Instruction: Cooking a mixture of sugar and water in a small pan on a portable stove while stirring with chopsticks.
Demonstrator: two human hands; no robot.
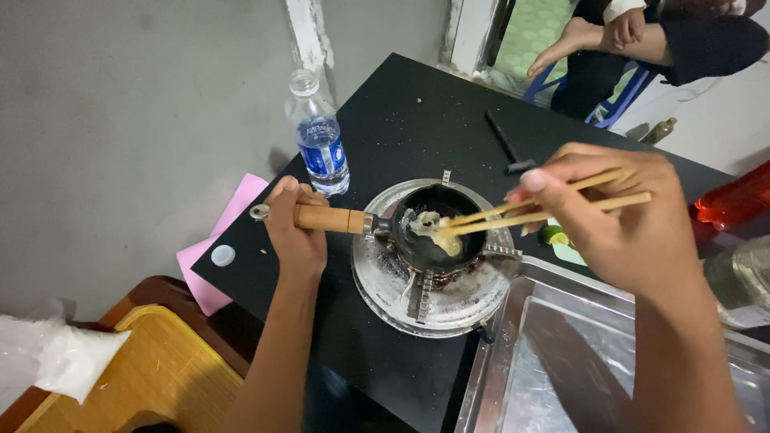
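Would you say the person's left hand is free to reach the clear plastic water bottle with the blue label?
Probably not as things stand: the left hand grips the small black pan's wooden handle, though the water bottle stands just beyond, unobstructed.

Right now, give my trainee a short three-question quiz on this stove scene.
1. True or false: the left hand grips the pan's wooden handle.
2. What does the right hand hold? A) spoon B) chopsticks C) knife
3. What stands behind the left hand, its cap off?

Key:
1. True.
2. B; their tips touch the pale food in the small black pan on the burner.
3. The water bottle.
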